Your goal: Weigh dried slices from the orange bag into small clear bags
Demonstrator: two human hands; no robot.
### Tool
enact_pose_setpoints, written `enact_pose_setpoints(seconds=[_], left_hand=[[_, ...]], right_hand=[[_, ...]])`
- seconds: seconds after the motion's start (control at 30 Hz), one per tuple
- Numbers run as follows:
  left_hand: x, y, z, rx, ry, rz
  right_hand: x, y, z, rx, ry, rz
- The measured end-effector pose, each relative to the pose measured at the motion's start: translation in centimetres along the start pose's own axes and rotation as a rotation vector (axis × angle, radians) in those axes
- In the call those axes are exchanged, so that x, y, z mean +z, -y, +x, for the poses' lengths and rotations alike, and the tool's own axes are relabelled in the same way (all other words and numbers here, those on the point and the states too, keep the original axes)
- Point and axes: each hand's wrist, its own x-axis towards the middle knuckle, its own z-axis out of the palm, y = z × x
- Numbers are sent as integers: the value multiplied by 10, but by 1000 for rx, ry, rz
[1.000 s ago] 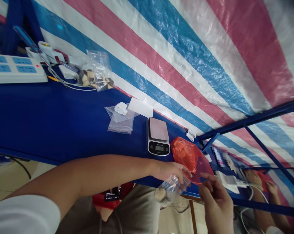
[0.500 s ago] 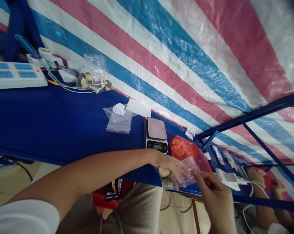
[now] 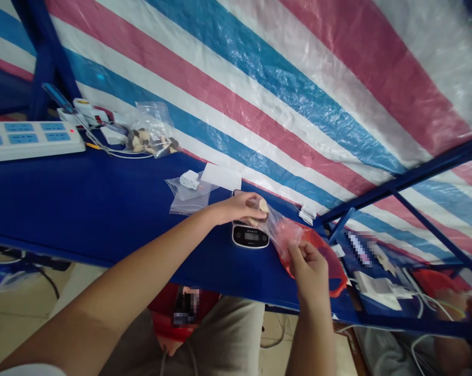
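Note:
Over the digital scale [image 3: 250, 236], my left hand [image 3: 242, 207] is closed round the filled end of a clear plastic bag [image 3: 274, 223]. Pale chunky pieces [image 3: 263, 206], like dried mushroom, show through the film by its fingertips. Most of the scale's pan is hidden under that hand; whether the bag rests on it I cannot tell. My right hand [image 3: 309, 265] pinches the other end of the same bag, which stretches between both hands. Under and beside that end lies an open red plastic bag [image 3: 324, 245] on the blue table [image 3: 114, 209].
Flat clear bags [image 3: 189, 201] with a white plug adapter [image 3: 189, 179] and white paper [image 3: 222, 176] lie left of the scale. Farther left are another bag of pieces [image 3: 155, 138] and a power strip [image 3: 32, 140]. A blue metal frame [image 3: 400, 180] rises at right, near another person's hand [image 3: 451, 303].
Both hands have moved up and away from the table's front edge, carrying the clear bag over to the scale. The red bag now shows more fully.

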Motion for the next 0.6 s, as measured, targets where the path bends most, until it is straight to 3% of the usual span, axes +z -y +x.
enact_pose_setpoints(seconds=[0.13, 0.23, 0.3, 0.43, 0.6], left_hand=[[-12, 7, 14, 158, -387, 81], [-25, 14, 19, 302, -668, 447], [-35, 18, 21, 379, -790, 666], [-50, 23, 24, 458, -844, 726], [-47, 20, 20, 498, -910, 713]], right_hand=[[39, -5, 27, 5, -75, 93], [58, -14, 42, 90, -105, 111], [64, -20, 44, 136, -105, 116], [68, -26, 36, 162, -59, 144], [62, -31, 19, 177, -84, 240]])
